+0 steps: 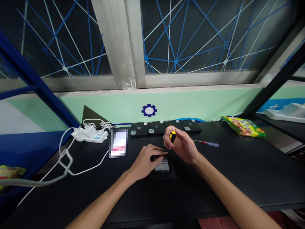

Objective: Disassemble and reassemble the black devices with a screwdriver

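Note:
A black rectangular device (173,175) with a printed label lies on the black table in front of me. My left hand (145,160) rests over its upper left part, fingers stretched out and thumb apart, the fingertips at its far edge. Above and slightly right of the device, my right hand (182,144) is closed around a yellow and black screwdriver handle (172,136). The handle's end faces me, and whatever shaft it has is hidden. Behind my right hand lies a second screwdriver (210,144) with a translucent handle and a red collar.
Several black boxes (138,129) stand in a row along the wall. A blurred phone (119,143) lies left of them, beside a white power strip (96,136) with looping cables. At the right back is a yellow-green snack bag (245,126).

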Tool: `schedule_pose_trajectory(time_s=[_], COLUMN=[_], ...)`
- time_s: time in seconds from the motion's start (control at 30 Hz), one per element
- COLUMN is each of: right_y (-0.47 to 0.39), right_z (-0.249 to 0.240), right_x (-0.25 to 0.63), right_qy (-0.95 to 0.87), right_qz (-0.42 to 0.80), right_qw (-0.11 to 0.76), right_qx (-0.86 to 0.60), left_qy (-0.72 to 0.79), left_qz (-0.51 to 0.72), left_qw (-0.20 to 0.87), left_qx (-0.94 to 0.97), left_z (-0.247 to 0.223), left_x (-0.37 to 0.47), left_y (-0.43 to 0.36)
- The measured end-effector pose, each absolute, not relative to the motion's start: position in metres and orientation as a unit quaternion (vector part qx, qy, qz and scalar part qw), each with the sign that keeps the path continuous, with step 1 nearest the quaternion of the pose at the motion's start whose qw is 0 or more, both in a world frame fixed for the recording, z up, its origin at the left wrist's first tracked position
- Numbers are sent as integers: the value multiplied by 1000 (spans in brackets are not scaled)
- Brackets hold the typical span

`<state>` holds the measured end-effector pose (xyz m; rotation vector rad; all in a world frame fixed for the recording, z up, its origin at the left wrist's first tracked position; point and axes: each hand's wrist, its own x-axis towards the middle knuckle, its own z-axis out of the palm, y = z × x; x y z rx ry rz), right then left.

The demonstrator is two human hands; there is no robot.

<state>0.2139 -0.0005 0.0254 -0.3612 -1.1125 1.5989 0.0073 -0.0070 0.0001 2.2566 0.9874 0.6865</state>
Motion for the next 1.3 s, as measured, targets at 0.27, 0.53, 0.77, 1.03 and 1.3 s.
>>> schedule_pose_trajectory(time_s=[0.27, 0.53, 0.77, 1.03, 1.3], right_y=[1, 0, 1, 0, -1], right_z=[22, 22, 20, 24, 23], right_x=[213, 214, 212, 214, 212], right_qy=[-481, -483, -472, -492, -480], right_qz=[657, 664, 661, 653, 657], right_qw=[555, 549, 558, 550, 558], right_qx=[-171, -159, -170, -169, -166], left_qy=[378, 376, 376, 374, 376], left_qz=[267, 272, 278, 279, 277], left_qw=[303, 307, 313, 315, 307], left_qx=[833, 831, 827, 826, 829], left_z=[-3, -4, -6, -3, -4], left_x=[6, 6, 6, 6, 6], left_y=[-4, -4, -3, -3, -3])
